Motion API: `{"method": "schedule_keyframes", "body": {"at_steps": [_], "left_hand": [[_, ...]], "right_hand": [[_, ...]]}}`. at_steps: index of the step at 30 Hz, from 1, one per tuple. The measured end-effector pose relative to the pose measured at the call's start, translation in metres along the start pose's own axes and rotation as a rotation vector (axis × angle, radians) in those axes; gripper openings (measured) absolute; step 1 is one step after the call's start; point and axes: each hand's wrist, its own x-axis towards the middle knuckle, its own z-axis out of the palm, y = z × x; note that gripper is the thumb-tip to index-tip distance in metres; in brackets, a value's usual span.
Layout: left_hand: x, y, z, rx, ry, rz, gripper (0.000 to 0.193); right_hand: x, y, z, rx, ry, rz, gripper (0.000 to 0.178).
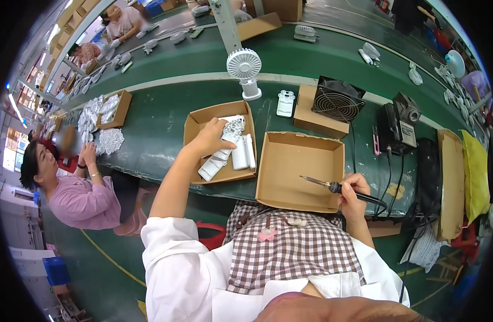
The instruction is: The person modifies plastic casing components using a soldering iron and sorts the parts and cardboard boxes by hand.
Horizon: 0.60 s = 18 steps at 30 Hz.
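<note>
My right hand (355,196) grips a soldering iron (335,187) like a pen. Its metal tip points left over an open cardboard box (301,144) that shows only its bare bottom. To the left, a second cardboard box (194,127) holds several white plastic casings (240,155). Over that box my left hand (208,138) has its thumb and fingers closed around a white plastic casing (233,130) with small openings in it. Part of the grip is hidden behind the hand.
A small white fan (245,67) stands behind the boxes. Farther right are a white casing (285,103), a black cooling fan (339,100) on a carton, pink-handled tweezers (376,141) and a black soldering station (399,129) with cables. A co-worker (85,188) sits left beside white parts (111,140).
</note>
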Motion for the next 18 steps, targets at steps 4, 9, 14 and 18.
{"method": "schedule_keyframes", "body": {"at_steps": [4,9,14,18], "left_hand": [[-0.008,0.001,0.005,-0.04,0.014,0.01,0.066],[-0.028,-0.005,-0.019,-0.051,0.111,0.053,0.061],[-0.062,-0.006,-0.042,-0.023,-0.039,-0.011,0.055],[-0.071,-0.004,-0.038,-0.024,-0.085,-0.05,0.052]], "right_hand": [[0.01,-0.007,0.0,0.001,-0.039,-0.046,0.015],[0.025,-0.014,0.006,0.018,-0.043,-0.058,0.015],[0.027,-0.009,0.007,-0.092,-0.05,-0.069,0.013],[0.026,-0.005,0.004,-0.118,-0.046,-0.044,0.013]]}}
